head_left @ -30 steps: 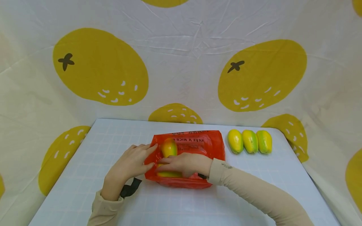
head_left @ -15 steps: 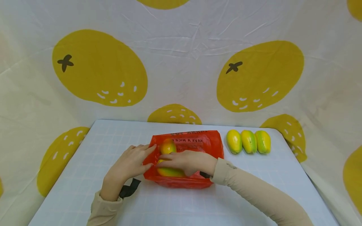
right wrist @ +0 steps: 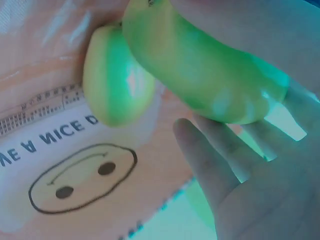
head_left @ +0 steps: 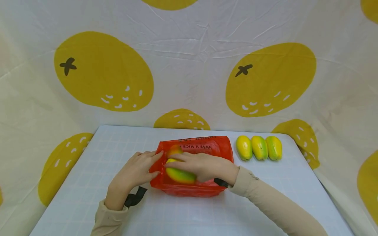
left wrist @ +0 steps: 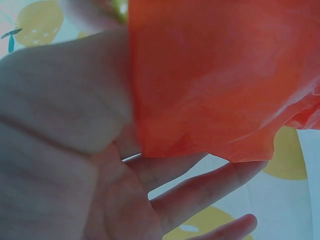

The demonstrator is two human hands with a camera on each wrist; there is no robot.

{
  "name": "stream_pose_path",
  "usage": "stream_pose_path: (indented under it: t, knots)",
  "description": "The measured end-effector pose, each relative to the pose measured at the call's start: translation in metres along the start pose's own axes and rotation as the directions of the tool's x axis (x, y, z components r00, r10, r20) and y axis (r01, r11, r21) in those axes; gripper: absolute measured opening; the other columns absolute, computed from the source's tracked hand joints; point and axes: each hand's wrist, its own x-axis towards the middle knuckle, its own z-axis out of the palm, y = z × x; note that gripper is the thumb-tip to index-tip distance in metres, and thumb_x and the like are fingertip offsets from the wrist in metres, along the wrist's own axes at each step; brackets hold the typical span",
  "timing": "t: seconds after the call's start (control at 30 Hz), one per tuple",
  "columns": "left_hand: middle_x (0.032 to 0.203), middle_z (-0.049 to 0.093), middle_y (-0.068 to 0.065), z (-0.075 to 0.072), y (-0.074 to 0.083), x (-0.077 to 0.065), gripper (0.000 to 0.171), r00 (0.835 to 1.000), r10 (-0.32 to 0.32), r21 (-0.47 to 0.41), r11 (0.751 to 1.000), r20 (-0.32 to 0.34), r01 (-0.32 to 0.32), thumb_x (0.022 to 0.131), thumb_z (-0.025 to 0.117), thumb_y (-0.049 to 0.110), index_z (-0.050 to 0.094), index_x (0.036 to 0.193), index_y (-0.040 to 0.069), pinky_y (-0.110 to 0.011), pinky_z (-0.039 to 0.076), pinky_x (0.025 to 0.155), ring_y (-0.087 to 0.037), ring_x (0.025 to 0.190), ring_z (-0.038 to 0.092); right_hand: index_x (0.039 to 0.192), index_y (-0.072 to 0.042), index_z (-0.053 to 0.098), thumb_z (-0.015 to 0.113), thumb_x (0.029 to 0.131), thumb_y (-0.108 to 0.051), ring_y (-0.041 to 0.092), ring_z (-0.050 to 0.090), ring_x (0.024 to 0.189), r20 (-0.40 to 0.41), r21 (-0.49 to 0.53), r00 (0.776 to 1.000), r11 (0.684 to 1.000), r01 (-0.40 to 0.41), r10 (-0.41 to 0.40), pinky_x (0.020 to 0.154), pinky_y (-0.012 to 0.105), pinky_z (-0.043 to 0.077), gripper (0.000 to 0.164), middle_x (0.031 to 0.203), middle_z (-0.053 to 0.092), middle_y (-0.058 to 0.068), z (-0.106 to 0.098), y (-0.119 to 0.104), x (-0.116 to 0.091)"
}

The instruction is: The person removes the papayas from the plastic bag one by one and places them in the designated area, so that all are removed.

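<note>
A red plastic bag (head_left: 218, 154) lies on the table, its mouth towards the left. Spread, fairly straight fingers of my left hand (head_left: 137, 170) reach into the mouth edge, and in the left wrist view the red film (left wrist: 215, 80) covers several fingertips. My right hand (head_left: 200, 165) is over the bag and grips a yellow-green mango (head_left: 180, 175), thumb on one side and fingers on the other. Behind it, a second mango (right wrist: 117, 75) lies against the printed bag, partly hidden by the right hand in the head view.
Three yellow-green mangoes (head_left: 259, 148) stand in a row on the table right of the bag. A pale checked cloth covers the table (head_left: 177, 216). Behind hangs a white curtain (head_left: 189, 65) with large yellow fruit prints.
My right hand has drawn slightly right and back with the gripped mango, which now tilts and shows more of its side. The hand covers more of the second mango. My left hand stays put.
</note>
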Motion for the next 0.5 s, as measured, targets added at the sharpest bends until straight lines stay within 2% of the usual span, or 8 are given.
stream_pose_path:
  t: [0.23,0.5]
  knots:
    - [0.135,0.060,-0.018,0.001,-0.001,-0.001,0.067,1.000,-0.006,-0.010,1.000,-0.003,0.006,0.083,0.080,0.027,0.056,0.140,0.002,-0.057,0.043,0.099,-0.036,0.120,0.058,0.157,-0.026,0.024,0.080,0.078,-0.001,0.024,0.032,0.142,-0.097,0.072,0.995,0.997,0.027,-0.020,0.100,0.033,0.048,0.100,0.160,0.025,0.004,-0.006,-0.001,-0.015]
    - [0.134,0.060,-0.019,0.001,0.000,0.000,0.066,1.000,-0.009,-0.013,1.000,0.003,0.009,0.083,0.080,0.028,0.056,0.139,0.002,-0.058,0.043,0.100,-0.036,0.120,0.058,0.156,-0.027,0.026,0.085,0.078,-0.017,0.016,0.034,0.138,-0.228,0.175,0.974,0.984,0.025,0.016,0.104,0.033,0.045,0.098,0.159,0.024,-0.003,-0.010,0.003,-0.037]
